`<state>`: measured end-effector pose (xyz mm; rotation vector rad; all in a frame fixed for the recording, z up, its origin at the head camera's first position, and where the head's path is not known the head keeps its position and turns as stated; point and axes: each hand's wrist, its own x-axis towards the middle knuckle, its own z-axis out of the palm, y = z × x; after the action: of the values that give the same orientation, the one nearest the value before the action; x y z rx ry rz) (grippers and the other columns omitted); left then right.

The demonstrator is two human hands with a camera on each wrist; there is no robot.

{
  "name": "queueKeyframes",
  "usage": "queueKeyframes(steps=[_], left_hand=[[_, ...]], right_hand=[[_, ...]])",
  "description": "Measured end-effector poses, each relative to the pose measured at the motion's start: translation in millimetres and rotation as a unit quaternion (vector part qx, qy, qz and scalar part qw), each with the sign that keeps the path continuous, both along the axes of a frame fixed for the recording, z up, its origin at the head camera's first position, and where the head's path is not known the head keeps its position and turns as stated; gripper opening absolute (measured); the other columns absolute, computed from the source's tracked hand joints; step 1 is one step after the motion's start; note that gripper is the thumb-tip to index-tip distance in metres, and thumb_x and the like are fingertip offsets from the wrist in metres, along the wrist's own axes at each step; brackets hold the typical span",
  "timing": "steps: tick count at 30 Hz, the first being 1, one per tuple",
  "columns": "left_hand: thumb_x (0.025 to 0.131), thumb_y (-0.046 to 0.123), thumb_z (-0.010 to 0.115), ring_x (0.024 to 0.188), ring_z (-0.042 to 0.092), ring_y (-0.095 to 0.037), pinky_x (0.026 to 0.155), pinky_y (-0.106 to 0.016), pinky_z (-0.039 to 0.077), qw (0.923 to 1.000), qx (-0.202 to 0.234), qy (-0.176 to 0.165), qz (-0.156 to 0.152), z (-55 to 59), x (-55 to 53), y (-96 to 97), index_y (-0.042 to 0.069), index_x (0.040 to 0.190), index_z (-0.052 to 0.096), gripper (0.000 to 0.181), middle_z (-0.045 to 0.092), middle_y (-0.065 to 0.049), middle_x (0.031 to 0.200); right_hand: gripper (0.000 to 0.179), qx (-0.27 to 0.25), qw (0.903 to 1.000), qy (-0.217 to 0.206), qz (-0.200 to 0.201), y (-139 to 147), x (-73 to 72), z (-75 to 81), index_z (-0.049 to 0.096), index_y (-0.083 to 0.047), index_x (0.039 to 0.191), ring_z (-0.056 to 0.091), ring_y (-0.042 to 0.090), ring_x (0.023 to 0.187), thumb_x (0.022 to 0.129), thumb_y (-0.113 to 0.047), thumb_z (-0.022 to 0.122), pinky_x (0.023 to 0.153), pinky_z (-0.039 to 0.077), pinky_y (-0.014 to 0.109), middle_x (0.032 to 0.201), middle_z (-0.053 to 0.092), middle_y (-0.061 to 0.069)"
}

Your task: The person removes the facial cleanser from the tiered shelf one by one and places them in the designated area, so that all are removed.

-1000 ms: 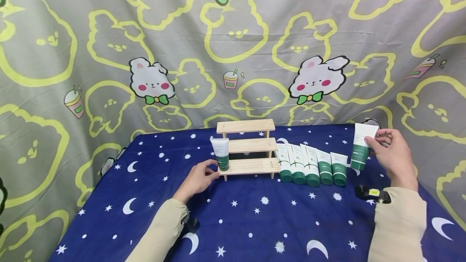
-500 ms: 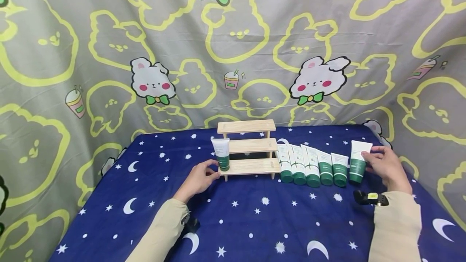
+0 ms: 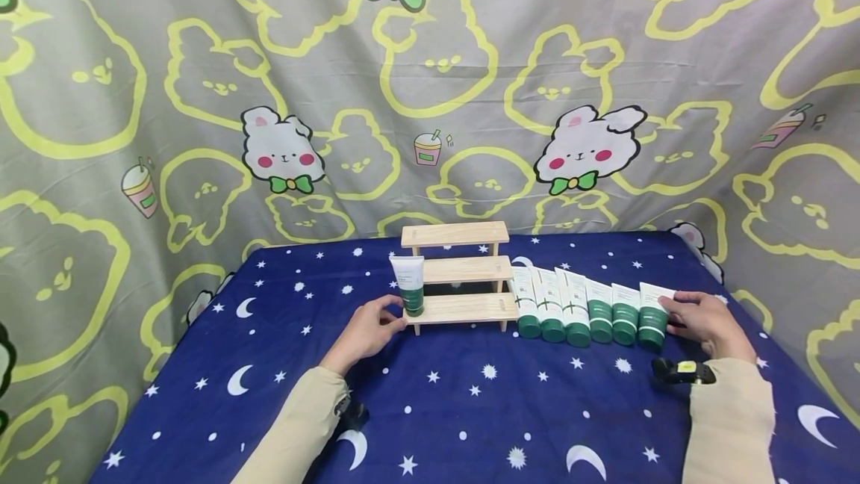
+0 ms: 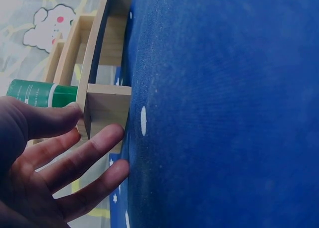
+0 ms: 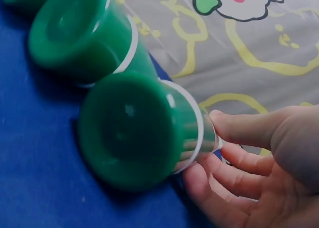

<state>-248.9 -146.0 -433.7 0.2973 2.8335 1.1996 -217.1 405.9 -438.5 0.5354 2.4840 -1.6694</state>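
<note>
A three-tier wooden display stand [image 3: 463, 308] stands on the cloth. My left hand [image 3: 366, 331] holds the left end of its lowest step; in the left wrist view the thumb [image 4: 55, 119] rests at the board's edge with fingers by the leg. A white and green squeeze tube [image 3: 411, 282] stands cap down on that step, just beside the hand. My right hand [image 3: 705, 320] pinches another squeeze tube [image 3: 653, 316] near its upper part, at the right end of a row. In the right wrist view its green cap [image 5: 132, 131] faces the camera.
Several similar squeeze tubes [image 3: 574, 308] lean or lie side by side right of the stand, caps toward me. A dark blue cloth with stars and moons [image 3: 437, 409] covers the table. A patterned curtain [image 3: 443, 81] hangs behind.
My right hand has brought its squeeze tube down and left, from in the air to the end of the row, where it now lies tilted back. The left hand has stayed at the stand.
</note>
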Motion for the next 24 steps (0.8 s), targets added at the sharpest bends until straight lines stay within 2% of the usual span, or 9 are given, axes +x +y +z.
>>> queueKeyframes(steps=[4, 11, 14, 16, 18, 21, 24], left_hand=[[0.095, 0.014, 0.073, 0.076, 0.068, -0.014, 0.071, -0.033, 0.052, 1.0000, -0.002, -0.002, 0.001, 0.5, 0.3, -0.4, 0.007, 0.122, 0.066, 0.029, 0.076, -0.004, 0.087], [0.095, 0.014, 0.073, 0.077, 0.069, -0.015, 0.072, -0.032, 0.051, 0.9999, 0.001, -0.010, 0.005, 0.7, 0.1, -0.1, 0.009, 0.123, 0.067, 0.029, 0.076, -0.004, 0.087], [0.095, 0.014, 0.073, 0.077, 0.069, -0.016, 0.071, -0.032, 0.051, 1.0000, 0.001, -0.008, 0.002, 1.1, 0.2, 0.1, 0.008, 0.123, 0.066, 0.029, 0.076, -0.004, 0.087], [0.095, 0.014, 0.072, 0.077, 0.069, -0.016, 0.071, -0.032, 0.051, 1.0000, 0.001, -0.008, 0.002, 1.3, 0.3, 0.3, 0.007, 0.123, 0.066, 0.029, 0.076, -0.004, 0.087], [0.096, 0.014, 0.072, 0.077, 0.069, -0.015, 0.071, -0.032, 0.051, 1.0000, -0.001, -0.007, 0.001, 1.2, 0.4, 0.3, 0.007, 0.123, 0.066, 0.029, 0.076, -0.004, 0.087], [0.096, 0.014, 0.072, 0.077, 0.069, -0.015, 0.071, -0.032, 0.052, 0.9999, -0.002, -0.010, 0.002, 0.6, 0.4, 0.1, 0.008, 0.124, 0.066, 0.029, 0.076, -0.003, 0.087], [0.096, 0.014, 0.072, 0.077, 0.069, -0.014, 0.071, -0.032, 0.052, 1.0000, -0.003, -0.009, 0.001, 0.1, 0.3, -0.5, 0.008, 0.124, 0.066, 0.030, 0.077, -0.003, 0.087]], right_hand=[[0.068, 0.010, 0.9999, -0.009, -0.004, -1, -0.4, -0.2, 0.027, 0.022, 0.144, 0.065, 0.001, 0.071, 0.105, -0.026, 0.056, 0.071, 0.059, 0.026, 0.104, 0.061, 0.012], [0.058, 0.021, 0.9997, -0.013, -0.007, -3, -0.2, 0.8, 0.040, 0.021, 0.137, 0.063, 0.001, 0.070, 0.103, -0.023, 0.057, 0.070, 0.059, 0.026, 0.094, 0.061, 0.002], [0.059, 0.046, 0.9988, -0.012, 0.000, -3, -0.3, 1.6, 0.042, 0.021, 0.136, 0.063, 0.002, 0.074, 0.103, -0.025, 0.058, 0.073, 0.060, 0.028, 0.104, 0.062, 0.015], [0.063, 0.074, 0.9971, -0.014, 0.005, -4, -0.1, 3.1, 0.042, 0.020, 0.138, 0.065, 0.010, 0.083, 0.103, -0.031, 0.056, 0.078, 0.059, 0.034, 0.117, 0.058, 0.028], [0.069, 0.101, 0.9947, -0.015, 0.005, -6, 0.4, 5.1, 0.041, 0.018, 0.141, 0.065, 0.024, 0.097, 0.104, -0.038, 0.053, 0.086, 0.056, 0.042, 0.132, 0.049, 0.037], [0.075, 0.129, 0.9916, -0.001, 0.009, -13, 0.8, 9.8, 0.037, 0.015, 0.145, 0.049, 0.050, 0.123, 0.105, -0.047, 0.046, 0.098, 0.046, 0.058, 0.146, 0.036, 0.041], [0.076, 0.148, 0.9882, 0.036, 0.012, -24, -1.8, 17.3, 0.037, 0.013, 0.147, 0.037, 0.057, 0.131, 0.106, -0.051, 0.043, 0.102, 0.036, 0.068, 0.149, 0.034, 0.041]])
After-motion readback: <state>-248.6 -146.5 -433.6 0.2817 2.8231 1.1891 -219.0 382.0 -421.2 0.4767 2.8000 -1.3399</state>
